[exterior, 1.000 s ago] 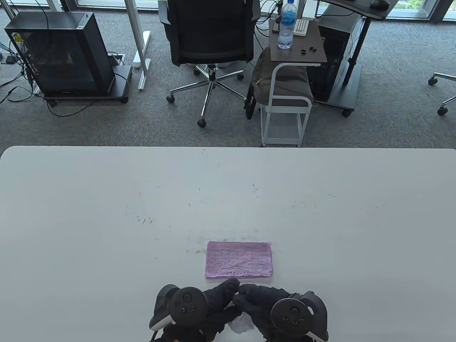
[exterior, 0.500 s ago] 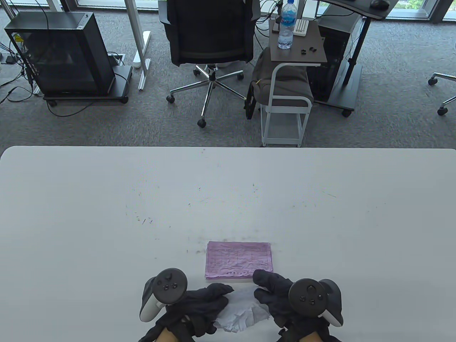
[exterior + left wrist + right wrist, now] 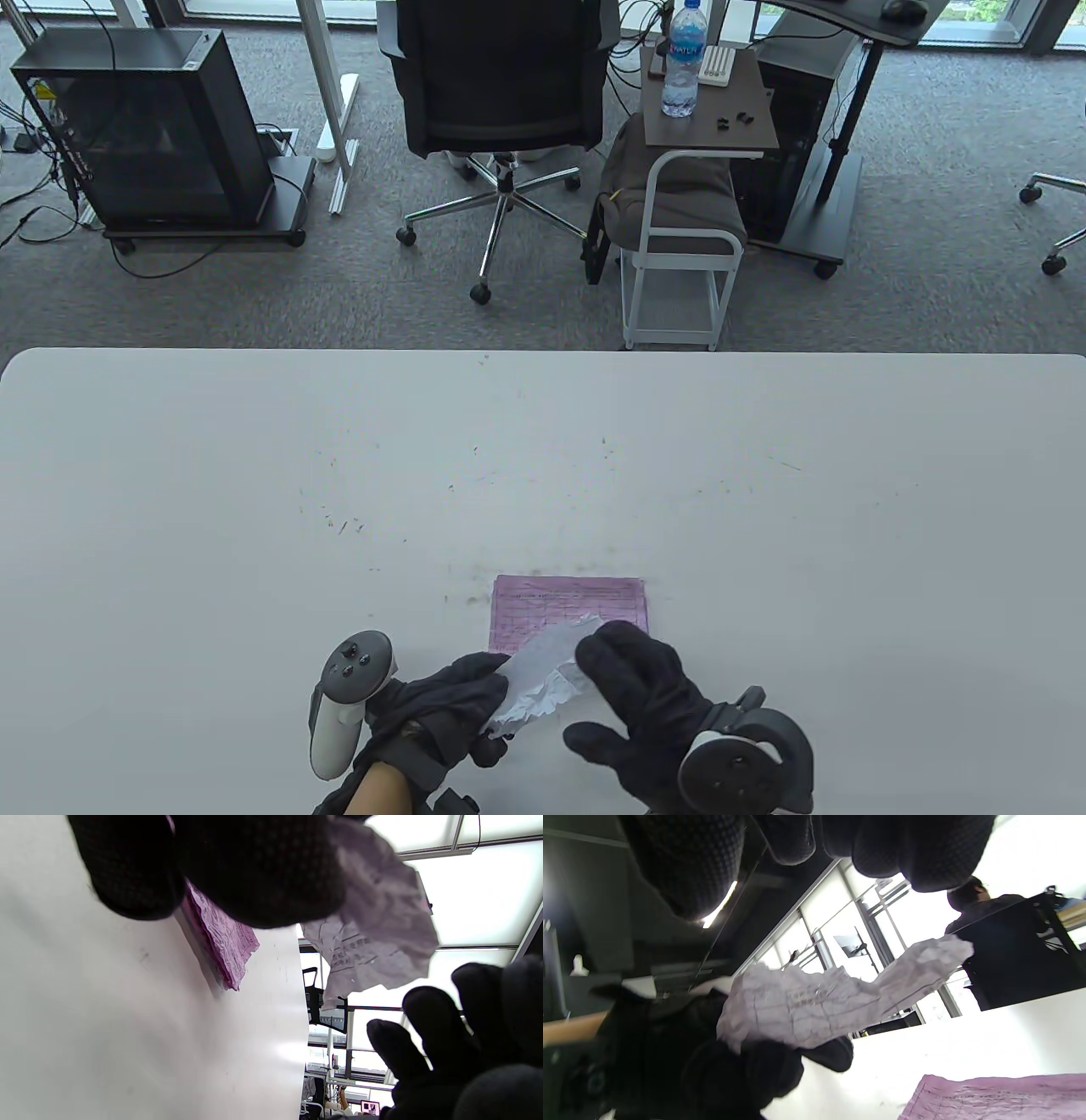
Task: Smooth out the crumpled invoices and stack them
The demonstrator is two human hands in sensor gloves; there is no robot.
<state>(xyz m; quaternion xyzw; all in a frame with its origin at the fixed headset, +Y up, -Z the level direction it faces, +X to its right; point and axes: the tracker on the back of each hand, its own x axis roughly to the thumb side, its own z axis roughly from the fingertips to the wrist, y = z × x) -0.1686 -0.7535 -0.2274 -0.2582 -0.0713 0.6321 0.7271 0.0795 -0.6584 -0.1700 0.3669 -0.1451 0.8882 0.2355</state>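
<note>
The left hand (image 3: pixel 441 700) is pinching a crumpled white invoice (image 3: pixel 543 679) and lifting it clear of the table (image 3: pixel 212 509); half a second ago that sheet was lying on the table between both hands, and a second ago it was mostly hidden beneath them. The sheet is now hanging in the air, tilting up and away from the left fingers (image 3: pixel 254 870), its far end reaching over the near edge of the pink stack (image 3: pixel 567 598). In the left wrist view the invoice (image 3: pixel 377 929) is showing printed lines and deep creases, held at one end by the fingers curled onto it.

The right hand (image 3: pixel 645 705) is no longer touching the paper. Its fingers (image 3: pixel 624 658) are spreading straight and relaxed, gripping nothing, and it is sitting just beside the sheet on its right, having turned so the tracker (image 3: pixel 734 764) is facing the camera lower down than before. From the right wrist view the invoice (image 3: pixel 818 1005) is stretching out from the left hand (image 3: pixel 683 1060), above the table and near the pink stack (image 3: pixel 1001 1096).

The left hand's tracker (image 3: pixel 348 696) is swinging further left than in the earlier frames, and a bare wrist is showing at the bottom edge. The pink stack is lying flat in the same spot near the table's near-middle, its front edge now partly covered by the raised sheet and the right fingers.
</note>
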